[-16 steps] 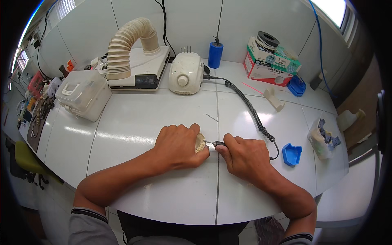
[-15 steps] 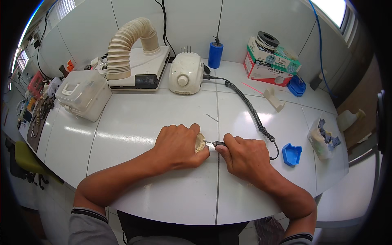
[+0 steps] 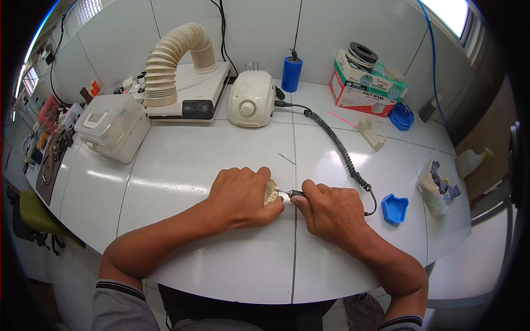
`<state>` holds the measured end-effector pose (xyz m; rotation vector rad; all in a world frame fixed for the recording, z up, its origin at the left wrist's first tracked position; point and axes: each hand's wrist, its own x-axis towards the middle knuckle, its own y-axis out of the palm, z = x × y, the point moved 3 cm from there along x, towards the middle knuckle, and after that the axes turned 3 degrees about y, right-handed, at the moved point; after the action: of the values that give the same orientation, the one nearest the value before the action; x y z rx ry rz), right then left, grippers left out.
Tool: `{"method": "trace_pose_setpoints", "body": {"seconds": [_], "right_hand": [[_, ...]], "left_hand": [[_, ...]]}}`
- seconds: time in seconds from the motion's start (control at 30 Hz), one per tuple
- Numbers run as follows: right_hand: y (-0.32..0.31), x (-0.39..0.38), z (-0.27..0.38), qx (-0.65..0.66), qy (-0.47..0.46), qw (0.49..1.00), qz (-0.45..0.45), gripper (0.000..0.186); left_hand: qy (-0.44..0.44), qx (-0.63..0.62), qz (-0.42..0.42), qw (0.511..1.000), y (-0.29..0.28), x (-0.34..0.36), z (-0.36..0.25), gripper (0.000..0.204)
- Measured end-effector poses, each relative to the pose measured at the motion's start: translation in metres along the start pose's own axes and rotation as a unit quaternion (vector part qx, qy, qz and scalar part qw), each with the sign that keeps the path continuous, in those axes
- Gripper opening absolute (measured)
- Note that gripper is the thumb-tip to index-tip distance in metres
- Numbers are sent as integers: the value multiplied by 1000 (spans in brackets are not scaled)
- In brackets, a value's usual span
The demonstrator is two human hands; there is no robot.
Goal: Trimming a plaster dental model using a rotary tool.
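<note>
My left hand (image 3: pixel 238 197) is closed round a cream dental model (image 3: pixel 271 193), whose row of teeth shows past the fingers. Part of the model lies hidden in that hand. In my right hand (image 3: pixel 334 211) is a dark rotary handpiece (image 3: pixel 297 193), gripped like a pen. Its thin metal bur tip reaches left to the edge of the model and appears to touch it. A coiled black cord (image 3: pixel 339 146) runs from the handpiece's far end back to a white control unit (image 3: pixel 251 99) with a round knob.
At the back left stand a white dust extractor (image 3: pixel 190 94) with a ribbed hose and a clear plastic case (image 3: pixel 113 128). Right of my right hand sits a blue mould tray (image 3: pixel 395 209). Boxes (image 3: pixel 367 88), a blue cylinder (image 3: pixel 291 74) and a tub of scraps (image 3: pixel 433 187) stand farther off.
</note>
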<state>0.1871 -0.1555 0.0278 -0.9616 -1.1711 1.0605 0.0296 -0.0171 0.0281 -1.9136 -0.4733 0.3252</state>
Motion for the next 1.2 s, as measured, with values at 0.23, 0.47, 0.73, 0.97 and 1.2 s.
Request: {"method": "trace_pose_setpoints", "body": {"seconds": [0.23, 0.47, 0.73, 0.97, 1.2], "right_hand": [[-1, 1, 0, 2, 1, 1000, 4, 42], [0, 0, 0, 3, 2, 1000, 7, 42], [0, 0, 0, 7, -1, 1000, 2, 43], [0, -1, 0, 13, -3, 1000, -2, 43], [-2, -1, 0, 14, -2, 1000, -6, 42]], "left_hand": [[-4, 15, 23, 1000, -3, 1, -2, 56], [2, 2, 0, 1000, 0, 1, 1, 51], [0, 3, 3, 1000, 0, 0, 0, 51], [4, 9, -4, 1000, 2, 0, 2, 51], [-4, 16, 11, 1000, -1, 1, -1, 54]]}}
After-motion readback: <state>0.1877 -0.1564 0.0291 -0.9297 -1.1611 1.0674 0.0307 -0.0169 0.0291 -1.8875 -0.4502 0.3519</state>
